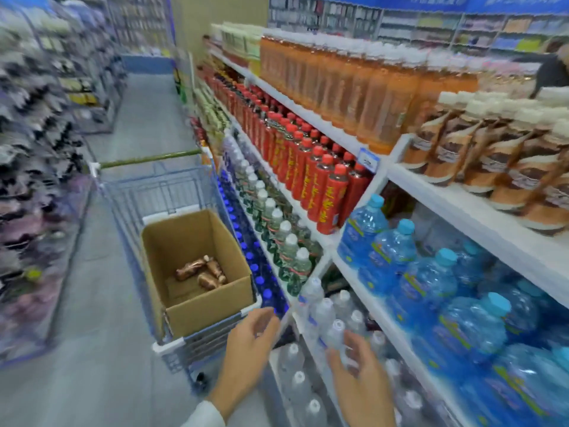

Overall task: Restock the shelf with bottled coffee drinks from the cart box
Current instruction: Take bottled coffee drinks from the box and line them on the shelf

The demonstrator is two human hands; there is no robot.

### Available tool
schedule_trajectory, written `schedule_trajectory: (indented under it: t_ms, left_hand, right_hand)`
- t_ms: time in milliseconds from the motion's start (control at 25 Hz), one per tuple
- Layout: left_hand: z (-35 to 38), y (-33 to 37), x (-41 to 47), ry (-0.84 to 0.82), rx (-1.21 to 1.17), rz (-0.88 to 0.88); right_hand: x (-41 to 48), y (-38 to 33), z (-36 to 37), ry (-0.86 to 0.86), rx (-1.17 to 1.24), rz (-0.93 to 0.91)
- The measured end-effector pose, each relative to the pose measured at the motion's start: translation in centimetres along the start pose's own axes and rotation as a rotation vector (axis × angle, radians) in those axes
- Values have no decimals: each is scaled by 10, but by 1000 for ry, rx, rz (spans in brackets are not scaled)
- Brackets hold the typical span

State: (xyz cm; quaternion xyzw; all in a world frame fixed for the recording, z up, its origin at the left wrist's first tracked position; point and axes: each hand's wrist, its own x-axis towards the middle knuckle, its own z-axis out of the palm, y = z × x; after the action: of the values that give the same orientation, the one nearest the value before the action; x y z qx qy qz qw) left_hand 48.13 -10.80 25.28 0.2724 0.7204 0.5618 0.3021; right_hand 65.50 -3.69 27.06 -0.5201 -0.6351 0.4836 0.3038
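An open cardboard box (pixel 212 306) sits in a blue wire cart (pixel 154 192). A few brown coffee bottles (pixel 201 272) lie on the box floor. More coffee bottles (pixel 480 155) with white caps and brown-and-cream labels stand in rows on the upper right shelf (pixel 462 195). My left hand (pixel 246 349) hovers low between the cart's near corner and the shelving, fingers apart and empty. My right hand (pixel 360 368) is lower right, in front of clear water bottles, fingers spread with nothing in them.
Orange drink bottles (pixel 354 87), red bottles (pixel 320 180) and large blue water bottles (pixel 431 282) fill the shelves on the right. Clear water bottles (pixel 323 315) stand low by my hands. Blurred shelving lines the left side of the aisle. A person (pixel 554 72) stands at far right.
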Motion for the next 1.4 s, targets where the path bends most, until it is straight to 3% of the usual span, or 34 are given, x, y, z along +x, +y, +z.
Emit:
schedule_trajectory:
  t_ms: [160,360,560,760,1040,1280,1400]
  left_hand:
    - [-93,-48,24,209,-63,-168]
    - [-155,-83,56,385,-87,-293]
    - [-194,-107,136,420,10,-360]
    - [-211,-131,266,305,171,-470]
    - [-211,-227,442,-44,524,-577]
    - [-179,-356,547,-566,1136,-439]
    - [-169,-399,569,-608,1318,-268]
  right_hand:
    - [26,-2,111,-227,-110,84]
    - [57,-8,205,-446,-274,63]
    - [119,-11,275,-612,-320,102]
    - [194,-12,338,-648,-317,153]
    - [267,12,401,-639,-424,288]
    - [262,51,435,-550,-579,427]
    - [260,56,446,-544,-623,429]
